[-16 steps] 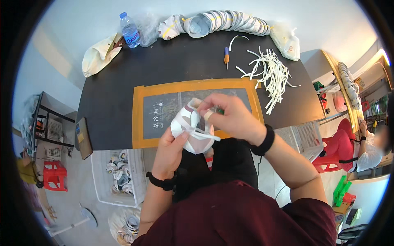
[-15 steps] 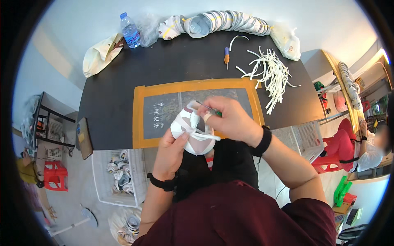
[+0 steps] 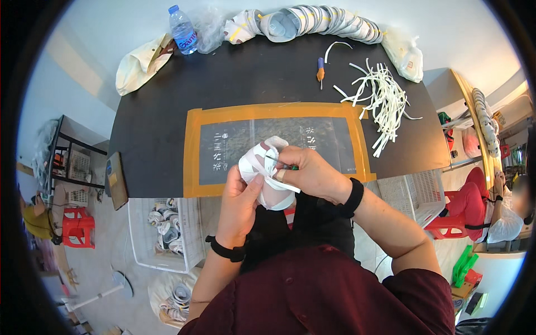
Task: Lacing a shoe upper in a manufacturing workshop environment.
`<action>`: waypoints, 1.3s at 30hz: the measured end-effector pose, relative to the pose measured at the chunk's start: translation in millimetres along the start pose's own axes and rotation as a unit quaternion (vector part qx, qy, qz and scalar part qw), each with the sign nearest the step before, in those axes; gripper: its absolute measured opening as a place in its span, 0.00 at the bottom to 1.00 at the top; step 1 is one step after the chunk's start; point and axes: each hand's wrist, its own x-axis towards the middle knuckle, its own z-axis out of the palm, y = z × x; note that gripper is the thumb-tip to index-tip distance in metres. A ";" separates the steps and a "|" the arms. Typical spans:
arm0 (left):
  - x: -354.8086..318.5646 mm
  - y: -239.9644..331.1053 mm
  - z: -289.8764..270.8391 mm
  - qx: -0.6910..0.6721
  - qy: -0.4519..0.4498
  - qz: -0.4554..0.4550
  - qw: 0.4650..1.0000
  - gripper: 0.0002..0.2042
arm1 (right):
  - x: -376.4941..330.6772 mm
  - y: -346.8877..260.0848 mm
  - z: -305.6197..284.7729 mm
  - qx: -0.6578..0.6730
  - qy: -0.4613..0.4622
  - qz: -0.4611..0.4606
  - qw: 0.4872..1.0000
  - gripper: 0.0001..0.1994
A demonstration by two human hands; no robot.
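Here, left hand (image 3: 239, 196) curled round white piece (image 3: 274, 196), right hand (image 3: 310, 170) — pinching tool (image 3: 294, 167)

My shirt (image 3: 312, 296) maroon, short-sleeved; trousers (image 3: 330, 230) black; black band (image 3: 226, 250) round my left wrist, matching band (image 3: 353, 198) round my right.

White characters (image 3: 217, 149) on the taped dark sheet (image 3: 338, 137); large lettering (image 3: 188, 41) on the blue-capped bottle (image 3: 182, 25)

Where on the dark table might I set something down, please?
The dark table is bare between the water bottle and orange-taped sheet, and left of that sheet, beyond the phone. Crowded: right, under white strips; back, along nested shoe uppers; front, around left hand and right hand.
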 end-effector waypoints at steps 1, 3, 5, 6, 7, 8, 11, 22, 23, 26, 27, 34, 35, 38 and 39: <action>0.7 0.2 1.6 0.007 0.001 -0.008 1.000 0.18 | 1.5 3.9 -0.8 -0.007 -0.003 -0.005 1.000 0.07; 2.2 -1.6 -1.8 0.016 0.002 -0.015 1.000 0.18 | 2.7 8.1 -3.4 -0.014 -0.004 -0.009 1.000 0.07; 2.9 -2.3 -3.4 0.026 0.005 -0.022 0.999 0.18 | 3.8 11.2 -4.9 -0.034 -0.022 -0.019 0.999 0.07; 2.9 -1.7 -2.4 0.038 0.009 -0.025 0.999 0.18 | 4.9 13.3 -5.1 -0.033 -0.022 -0.018 0.999 0.07; 3.0 -1.5 -1.4 0.049 0.013 -0.027 0.998 0.18 | 6.2 15.8 -4.8 -0.069 -0.014 -0.061 0.996 0.08; 3.3 -1.8 -0.2 0.049 0.013 -0.029 0.998 0.18 | 7.2 17.5 -4.4 -0.105 -0.006 -0.104 0.989 0.08; 4.4 -3.6 0.6 0.057 0.020 -0.010 0.998 0.20 | 3.4 5.5 2.5 -0.167 0.032 -0.063 0.983 0.08; 2.3 -3.5 0.0 0.045 0.018 0.015 0.999 0.18 | 3.3 -6.1 -33.7 -0.343 0.141 -0.025 0.928 0.07; 2.3 -3.1 0.0 0.045 0.018 0.015 0.999 0.18 | 2.5 -6.5 -30.2 -0.250 0.122 -0.057 0.959 0.08; -0.3 -2.3 -1.7 0.047 0.010 0.015 0.999 0.17 | 2.8 -9.9 -25.8 -0.107 0.069 -0.070 0.989 0.10; -1.1 -2.1 -3.3 0.045 0.012 0.009 0.999 0.18 | 2.8 -10.7 -24.3 -0.062 0.038 -0.053 0.996 0.11; 0.5 -1.4 -0.6 0.038 0.002 -0.004 0.999 0.19 | 6.5 1.1 -14.4 -0.060 -0.069 -0.039 0.995 0.11; 0.0 -1.0 -0.8 0.039 0.002 -0.004 0.999 0.19 | 7.4 1.1 -14.9 -0.077 -0.073 -0.037 0.994 0.11; 0.6 -1.5 -1.0 0.052 0.007 -0.013 0.999 0.19 | 9.3 3.6 -11.6 -0.165 -0.063 -0.057 0.983 0.11; 1.2 -2.4 -0.9 0.057 0.006 -0.004 0.998 0.19 | 10.2 4.3 -9.2 -0.233 -0.052 -0.079 0.968 0.11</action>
